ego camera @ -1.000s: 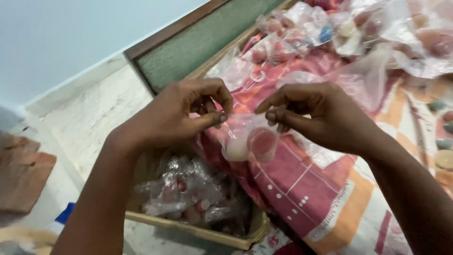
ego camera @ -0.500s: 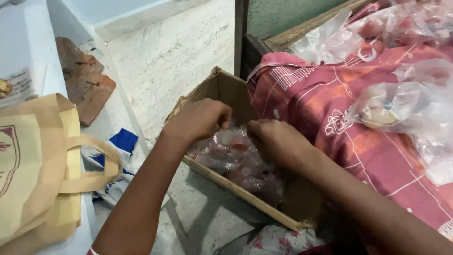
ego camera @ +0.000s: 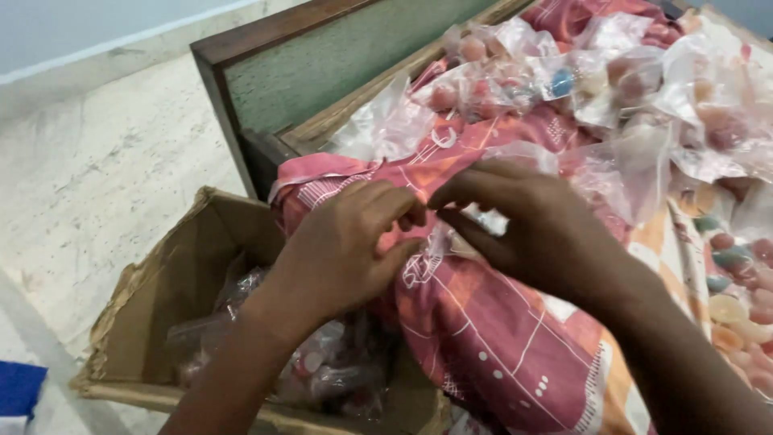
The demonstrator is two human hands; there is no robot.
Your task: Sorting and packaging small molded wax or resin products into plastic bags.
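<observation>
Nearest the viewer, a worn cardboard box [ego camera: 173, 298] sits on the pale stone floor [ego camera: 97, 177], its torn rim open upward; inside it lie clear plastic packets [ego camera: 322, 366] holding small red and white pieces, heaped toward the side of the box that meets the cloth; a blue object [ego camera: 18, 387] shows at the frame edge, on the side of the box away from the cloth. Directly above the box's cloth-side edge, the left hand [ego camera: 346, 250] is curled, fingers bent inward and thumb pressed toward them, pinching at a small clear plastic bag [ego camera: 463, 229]; the right hand [ego camera: 523, 225] meets it from the opposite side, fingertips closed on the same bag; both hands grasp it between them, though the bag's contents are mostly hidden by the fingers. The bag lies just above the red patterned cloth [ego camera: 483, 338], which drapes down against the box's side. Beyond the box, a dark wooden frame [ego camera: 266, 48] with a green panel stands against the cloth. Farthest from the box, across the cloth, a spread of clear bags [ego camera: 612, 80] holds round pink, red and blue pieces; loose coloured pieces [ego camera: 737, 290] lie at the cloth's outer edge.
</observation>
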